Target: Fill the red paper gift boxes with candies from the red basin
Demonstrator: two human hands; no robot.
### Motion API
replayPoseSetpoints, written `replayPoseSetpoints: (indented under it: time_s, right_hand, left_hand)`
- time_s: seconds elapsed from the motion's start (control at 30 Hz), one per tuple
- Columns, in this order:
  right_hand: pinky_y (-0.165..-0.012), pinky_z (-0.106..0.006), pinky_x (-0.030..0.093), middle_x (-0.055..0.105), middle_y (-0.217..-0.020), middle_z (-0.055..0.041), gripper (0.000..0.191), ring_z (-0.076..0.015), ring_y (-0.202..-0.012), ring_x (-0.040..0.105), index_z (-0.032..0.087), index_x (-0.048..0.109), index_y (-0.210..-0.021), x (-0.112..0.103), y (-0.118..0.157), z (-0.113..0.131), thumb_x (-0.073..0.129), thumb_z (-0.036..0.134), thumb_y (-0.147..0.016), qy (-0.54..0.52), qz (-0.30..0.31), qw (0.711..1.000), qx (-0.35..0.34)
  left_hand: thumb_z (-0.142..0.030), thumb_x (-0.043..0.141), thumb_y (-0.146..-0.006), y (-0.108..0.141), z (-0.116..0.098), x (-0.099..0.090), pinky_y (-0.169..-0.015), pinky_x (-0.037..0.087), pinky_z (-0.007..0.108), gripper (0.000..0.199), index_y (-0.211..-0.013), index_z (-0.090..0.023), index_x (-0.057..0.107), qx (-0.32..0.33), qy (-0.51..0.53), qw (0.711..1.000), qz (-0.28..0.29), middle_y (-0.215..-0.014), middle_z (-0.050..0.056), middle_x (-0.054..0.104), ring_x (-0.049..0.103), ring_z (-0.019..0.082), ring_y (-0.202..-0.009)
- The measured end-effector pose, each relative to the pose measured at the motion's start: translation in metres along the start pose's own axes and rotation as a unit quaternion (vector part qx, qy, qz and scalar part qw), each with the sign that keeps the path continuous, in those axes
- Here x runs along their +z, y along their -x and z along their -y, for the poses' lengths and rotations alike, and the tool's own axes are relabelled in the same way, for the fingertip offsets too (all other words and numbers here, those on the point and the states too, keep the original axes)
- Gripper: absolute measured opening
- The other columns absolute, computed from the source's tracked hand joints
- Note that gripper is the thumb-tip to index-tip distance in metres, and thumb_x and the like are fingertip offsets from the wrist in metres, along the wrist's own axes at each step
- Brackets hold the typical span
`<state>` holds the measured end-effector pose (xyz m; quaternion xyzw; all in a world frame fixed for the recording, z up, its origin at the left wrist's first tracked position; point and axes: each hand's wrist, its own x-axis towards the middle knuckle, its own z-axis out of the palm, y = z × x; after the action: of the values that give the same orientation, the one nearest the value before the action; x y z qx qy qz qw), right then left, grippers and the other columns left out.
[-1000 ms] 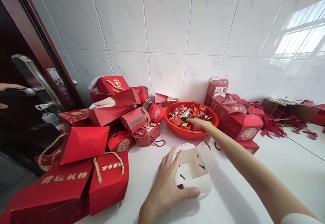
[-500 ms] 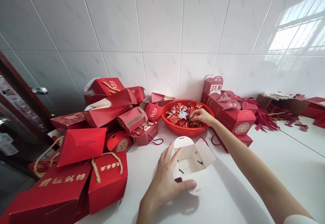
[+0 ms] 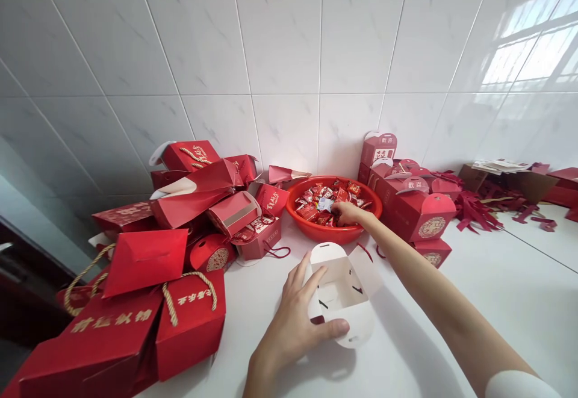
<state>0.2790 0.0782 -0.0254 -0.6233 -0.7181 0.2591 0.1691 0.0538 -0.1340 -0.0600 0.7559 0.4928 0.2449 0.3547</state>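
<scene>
My left hand grips an open cardboard gift box, fingers along its left side and thumb at the near flap. The box stands with its white inside facing up and its flaps spread. Only dark slots and tabs show inside it. A little beyond, my right hand reaches into a red plastic basin of wrapped candies. Its fingers are curled down, and the tips are hidden among the candies, so what they hold cannot be seen.
Red gift boxes, some with rope handles, are heaped on the left. More red boxes are stacked right of the basin. Dark red ribbons and a cardboard carton lie farther right on the white table, before a tiled wall.
My right hand has moved slightly left and dipped deeper into the candies. My left hand stays on the box, whose right flap has shifted a little. The view has turned slightly.
</scene>
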Motion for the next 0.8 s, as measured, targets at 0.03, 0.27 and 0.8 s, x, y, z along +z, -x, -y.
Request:
replayPoseSetpoints:
  time_s: [0.03,0.27,0.8]
  right_hand:
    - [-0.070,-0.030,0.056,0.068,-0.081,-0.0018,0.019,-0.0136,-0.073,0.065,0.012,0.067,-0.090,0.000,0.000,0.000,0.070,0.031,-0.091,-0.013,0.001,1.000,0.000]
    - [-0.039,-0.023,0.030,0.055,-0.050,0.0033,0.029,-0.0067,-0.037,0.039,0.014,0.067,-0.077,-0.015,0.025,0.001,0.078,0.040,-0.071,-0.225,-0.084,0.970,-0.032]
    - [-0.032,-0.017,0.033,0.064,-0.074,0.0026,0.037,-0.0057,-0.038,0.046,0.020,0.057,-0.119,0.013,0.167,0.079,0.066,0.041,-0.090,-0.285,0.102,0.933,-0.195]
  left_hand:
    - [-0.065,0.076,-0.072,0.000,0.000,0.000,-0.120,0.031,0.054,0.096,-0.154,-0.029,0.041,0.000,0.002,1.000,-0.001,-0.170,0.007,0.003,0.009,0.037,-0.155]
    - [-0.070,0.073,-0.072,-0.001,0.004,0.000,-0.119,0.030,0.059,0.096,-0.152,-0.026,0.044,0.034,-0.019,0.999,-0.020,-0.169,0.012,0.012,0.016,0.040,-0.153]
    - [-0.041,0.067,-0.090,-0.010,-0.024,0.001,-0.083,0.056,0.030,0.042,-0.127,-0.020,0.062,0.158,0.083,0.940,-0.291,-0.106,0.007,0.074,0.070,0.021,-0.095]
